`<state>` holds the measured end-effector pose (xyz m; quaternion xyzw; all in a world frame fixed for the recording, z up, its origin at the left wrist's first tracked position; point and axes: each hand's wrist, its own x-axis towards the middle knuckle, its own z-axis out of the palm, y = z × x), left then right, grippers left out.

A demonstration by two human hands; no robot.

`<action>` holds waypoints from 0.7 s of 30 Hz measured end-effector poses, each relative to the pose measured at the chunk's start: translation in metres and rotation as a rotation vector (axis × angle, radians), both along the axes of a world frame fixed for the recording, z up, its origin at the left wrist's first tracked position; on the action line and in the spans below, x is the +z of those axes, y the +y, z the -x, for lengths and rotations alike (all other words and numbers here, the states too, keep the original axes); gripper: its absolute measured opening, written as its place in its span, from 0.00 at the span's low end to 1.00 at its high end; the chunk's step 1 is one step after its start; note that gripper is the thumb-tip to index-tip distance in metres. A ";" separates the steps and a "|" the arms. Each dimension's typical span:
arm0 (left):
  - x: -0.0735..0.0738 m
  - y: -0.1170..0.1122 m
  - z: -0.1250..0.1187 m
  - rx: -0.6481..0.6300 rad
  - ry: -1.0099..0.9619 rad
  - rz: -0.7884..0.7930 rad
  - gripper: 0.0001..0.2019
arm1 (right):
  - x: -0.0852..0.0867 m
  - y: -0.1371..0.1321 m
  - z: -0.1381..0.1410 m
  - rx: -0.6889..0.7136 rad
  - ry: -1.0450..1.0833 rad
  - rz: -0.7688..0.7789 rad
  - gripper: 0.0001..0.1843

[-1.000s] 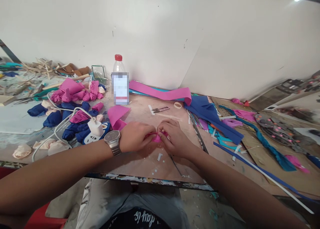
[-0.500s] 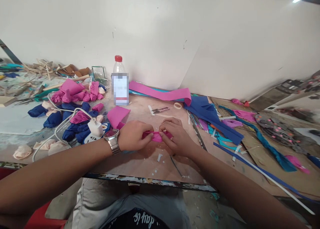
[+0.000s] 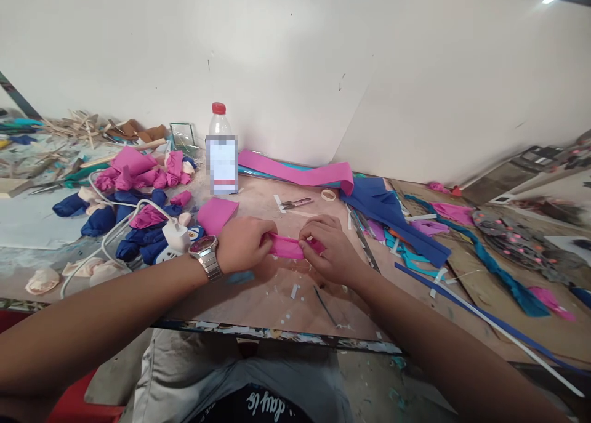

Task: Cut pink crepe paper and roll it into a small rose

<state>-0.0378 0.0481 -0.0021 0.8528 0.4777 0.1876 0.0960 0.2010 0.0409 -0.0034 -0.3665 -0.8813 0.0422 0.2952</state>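
A: Pink strip (image 3: 289,246), where?
B: Centre of frame, low over the counter (image 3: 277,303), spanning the gap between both hands. Can't tell if it touches the counter.
A: Axis?
B: Long axis runs left to right across the frame.
A: Hands?
B: Left hand (image 3: 242,244) pinched on the left end, right hand (image 3: 333,255) pinched on the right end. Neither nearer, one end each.
A: Nearby?
B: Bottle (image 3: 221,155) behind at upper left of centre, snips (image 3: 295,202) beyond the hands, apart
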 end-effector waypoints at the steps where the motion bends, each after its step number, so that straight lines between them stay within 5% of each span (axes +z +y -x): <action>1: 0.000 0.000 0.000 0.008 0.006 -0.001 0.13 | 0.000 0.000 0.000 0.001 -0.003 -0.005 0.03; 10: 0.004 -0.006 0.001 -0.224 0.008 0.067 0.12 | -0.003 -0.001 0.006 0.140 -0.065 0.049 0.06; 21: 0.006 -0.006 -0.002 -0.230 0.006 0.129 0.10 | -0.005 -0.004 0.008 0.152 -0.048 0.050 0.04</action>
